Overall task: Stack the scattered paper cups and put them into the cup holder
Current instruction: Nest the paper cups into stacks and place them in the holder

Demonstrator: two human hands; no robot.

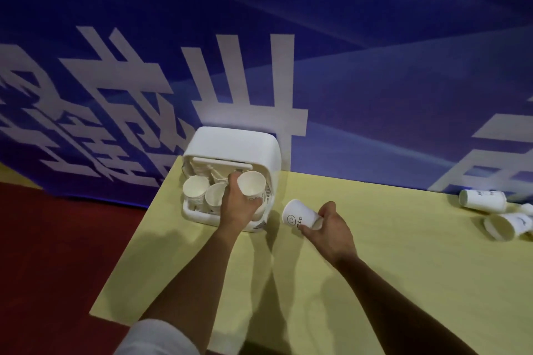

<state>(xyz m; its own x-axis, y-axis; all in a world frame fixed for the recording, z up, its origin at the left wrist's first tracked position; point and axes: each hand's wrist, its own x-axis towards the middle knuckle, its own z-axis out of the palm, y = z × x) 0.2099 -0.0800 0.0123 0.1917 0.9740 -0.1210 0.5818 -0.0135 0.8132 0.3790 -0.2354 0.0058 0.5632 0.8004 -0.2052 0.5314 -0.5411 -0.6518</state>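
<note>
Centrally, the table [375, 268] carries the holder [230, 141] at mid-frame. Two stacks [196, 187] stand inside it, mouths up. The left hand [239, 204] is wrapped round a third stack [251, 185] at the holder's right side, rim upward, axis near vertical. The right hand [331, 228], just right of the holder, pinches a single cup [298, 215] at its base end, with its axis tilted and its wide end toward upper left. Loose cups [484, 200] lie sideways at far right. Paper cups are likely light and easily crushed: grip the wall gently, near the stiffer rim or base.
</note>
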